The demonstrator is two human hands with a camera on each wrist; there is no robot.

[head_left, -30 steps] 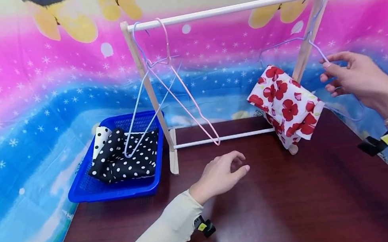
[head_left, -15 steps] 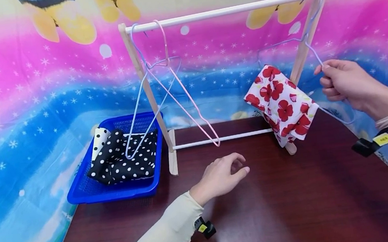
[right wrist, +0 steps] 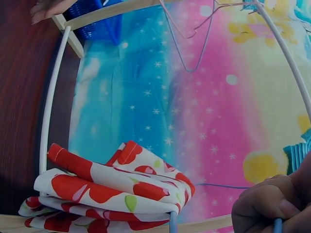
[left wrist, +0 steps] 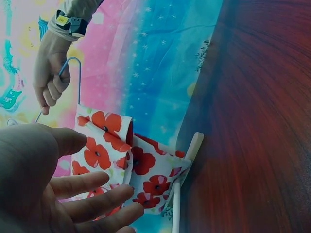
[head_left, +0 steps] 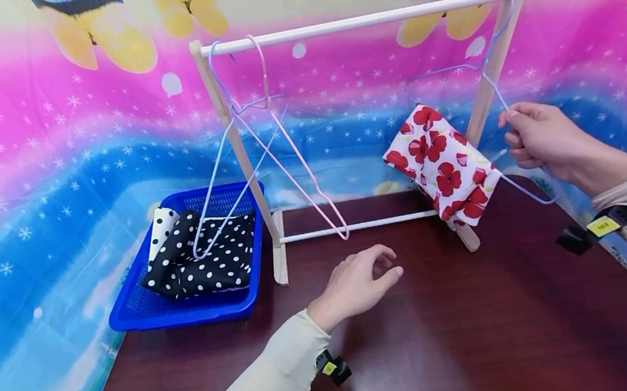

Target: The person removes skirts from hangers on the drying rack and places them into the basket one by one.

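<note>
At the rack's right end my right hand (head_left: 545, 138) pinches one shoulder of a light blue wire hanger (head_left: 526, 189), whose hook sits over the top rail. Folded over that hanger's lower bar is a white cloth with red flowers (head_left: 443, 164), also seen in the right wrist view as a layered flowered cloth (right wrist: 116, 191). My left hand (head_left: 358, 281) hovers over the front of the table, fingers loosely bent and holding nothing. In the left wrist view the left palm (left wrist: 53, 189) faces the flowered cloth from a distance.
A wooden rack with a white top rail (head_left: 357, 20) stands on the dark red table (head_left: 424, 350). At its left end hang a blue hanger (head_left: 212, 181) and a pink hanger (head_left: 312, 183). A blue basket (head_left: 188, 314) at the left holds a black polka-dot cloth (head_left: 210, 259) and a white dotted cloth (head_left: 162, 229).
My right hand has closed its fingers on the hanger's shoulder and moved left and slightly down. The hanger and flowered cloth have shifted slightly left with it. My left hand stays put.
</note>
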